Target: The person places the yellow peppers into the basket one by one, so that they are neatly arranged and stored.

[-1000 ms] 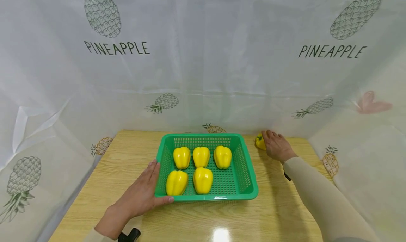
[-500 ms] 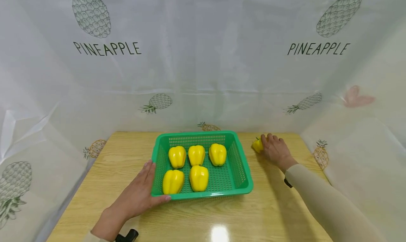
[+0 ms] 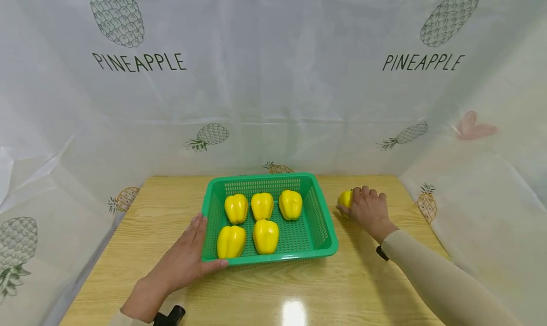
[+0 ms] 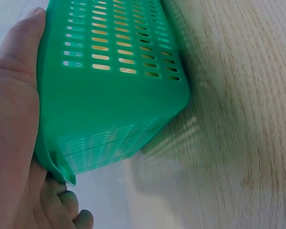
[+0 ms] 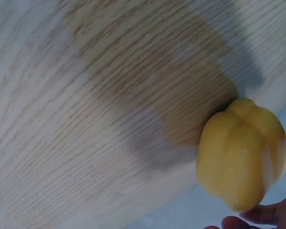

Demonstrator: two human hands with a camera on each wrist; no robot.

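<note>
A green perforated plastic basket (image 3: 320, 221) stands on the table. In it sit several yellow bell peppers (image 3: 266, 236), three in the far row and two in the near row. My left hand (image 3: 183, 255) grips the basket's near left corner, its thumb along the front rim and its fingers along the left side, as the left wrist view also shows. Right of the basket, my right hand (image 3: 369, 212) holds another yellow bell pepper (image 5: 240, 157) at or just above the tabletop. In the head view the hand covers part of that pepper.
The light wooden table (image 3: 256, 293) meets a whitish sheet (image 3: 273, 88) printed with pineapples at the back and both sides. Black wrist straps (image 3: 171, 315) show on both arms.
The right-hand pepper has turned in my fingers, its green stem now mostly out of sight, and it has come slightly nearer. The view has shifted a little; my left hand stays at the basket.
</note>
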